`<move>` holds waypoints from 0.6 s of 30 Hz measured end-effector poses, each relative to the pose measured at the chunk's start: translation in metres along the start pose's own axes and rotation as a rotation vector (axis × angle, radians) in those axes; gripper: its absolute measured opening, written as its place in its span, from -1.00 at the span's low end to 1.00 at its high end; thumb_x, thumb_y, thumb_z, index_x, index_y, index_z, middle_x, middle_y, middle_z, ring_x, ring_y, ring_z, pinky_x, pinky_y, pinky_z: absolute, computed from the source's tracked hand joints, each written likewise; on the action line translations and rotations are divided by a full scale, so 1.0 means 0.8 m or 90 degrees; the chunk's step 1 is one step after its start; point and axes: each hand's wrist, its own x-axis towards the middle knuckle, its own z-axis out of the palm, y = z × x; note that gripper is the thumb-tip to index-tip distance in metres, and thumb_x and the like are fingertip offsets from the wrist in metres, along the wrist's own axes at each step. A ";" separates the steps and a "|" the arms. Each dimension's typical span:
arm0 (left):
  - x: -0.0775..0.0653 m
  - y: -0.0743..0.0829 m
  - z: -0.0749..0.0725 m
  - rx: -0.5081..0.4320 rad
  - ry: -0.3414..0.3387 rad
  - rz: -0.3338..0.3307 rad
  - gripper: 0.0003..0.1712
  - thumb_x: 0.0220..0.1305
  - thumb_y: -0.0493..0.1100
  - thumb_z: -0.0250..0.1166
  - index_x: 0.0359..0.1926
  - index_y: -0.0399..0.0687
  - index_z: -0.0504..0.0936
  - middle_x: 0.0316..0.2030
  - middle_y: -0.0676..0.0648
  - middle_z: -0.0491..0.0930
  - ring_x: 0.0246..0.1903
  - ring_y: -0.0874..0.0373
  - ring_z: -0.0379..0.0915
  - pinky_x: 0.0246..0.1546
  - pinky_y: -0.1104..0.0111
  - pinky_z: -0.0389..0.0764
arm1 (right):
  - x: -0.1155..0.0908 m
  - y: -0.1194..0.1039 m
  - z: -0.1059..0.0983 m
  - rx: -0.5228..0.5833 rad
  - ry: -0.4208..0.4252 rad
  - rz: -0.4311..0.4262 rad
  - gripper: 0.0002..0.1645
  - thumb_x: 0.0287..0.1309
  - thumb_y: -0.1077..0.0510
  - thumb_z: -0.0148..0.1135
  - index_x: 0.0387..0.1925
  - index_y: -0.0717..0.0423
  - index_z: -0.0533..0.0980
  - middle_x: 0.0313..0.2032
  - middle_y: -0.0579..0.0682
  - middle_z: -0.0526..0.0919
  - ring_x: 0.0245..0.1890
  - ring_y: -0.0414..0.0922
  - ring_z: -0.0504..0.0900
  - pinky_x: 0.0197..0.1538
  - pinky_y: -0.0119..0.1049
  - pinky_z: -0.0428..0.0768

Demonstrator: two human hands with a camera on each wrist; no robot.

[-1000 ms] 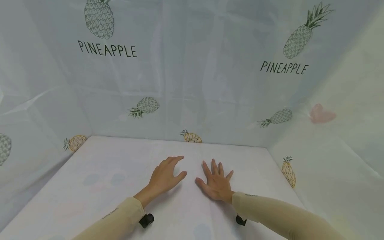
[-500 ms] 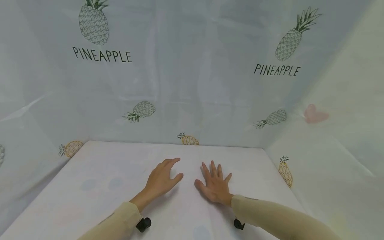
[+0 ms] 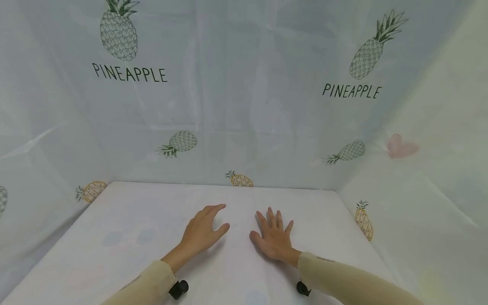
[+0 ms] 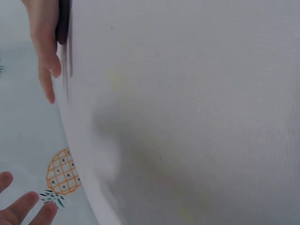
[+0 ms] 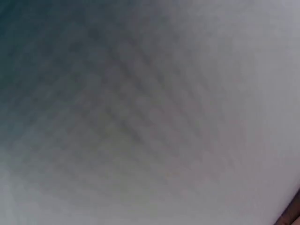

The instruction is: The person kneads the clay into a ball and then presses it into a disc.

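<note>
My left hand [image 3: 202, 229] is over the white-covered table [image 3: 236, 275], left of the middle, its fingers and thumb relaxed and apart in a loose C with nothing in them. My right hand [image 3: 272, 239] is a short way to its right, palm down over the cover, fingers spread and straight. A narrow gap lies between the two thumbs. In the left wrist view, fingertips [image 4: 26, 204] of the left hand show at the lower left and the right hand [image 4: 44, 51] at the upper left. The right wrist view shows mostly blurred, shadowed white cover [image 5: 225, 154].
A pale sheet [image 3: 232, 101] printed with pineapples rises behind the table and along both sides. The table's far edge [image 3: 183, 184] meets it. Small black cameras [image 3: 179, 289] sit under both cream sleeves [image 3: 146, 284].
The whole head view has shifted a little down and left. Both hands keep their shapes, and the gap between the thumbs has widened slightly.
</note>
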 end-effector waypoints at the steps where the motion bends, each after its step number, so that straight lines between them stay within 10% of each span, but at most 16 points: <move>1: 0.000 -0.003 -0.001 0.004 0.001 0.000 -0.30 0.39 0.16 0.43 0.49 0.22 0.50 0.39 -0.02 0.53 0.35 -0.13 0.48 0.30 -0.16 0.52 | 0.000 0.000 0.001 0.012 -0.005 0.004 -0.10 0.48 -0.41 -0.03 0.67 -0.14 0.19 0.69 0.21 -0.05 0.66 0.38 -0.22 0.42 0.66 -0.40; 18: -0.006 -0.033 -0.038 0.033 0.030 0.019 -0.27 0.39 0.16 0.42 0.51 0.16 0.49 0.42 -0.08 0.50 0.36 -0.19 0.45 0.29 -0.23 0.48 | -0.007 0.009 -0.083 0.178 -0.067 0.016 -0.31 0.65 -0.21 -0.10 0.55 0.06 0.36 0.55 0.33 0.26 0.55 0.39 0.20 0.40 0.62 0.10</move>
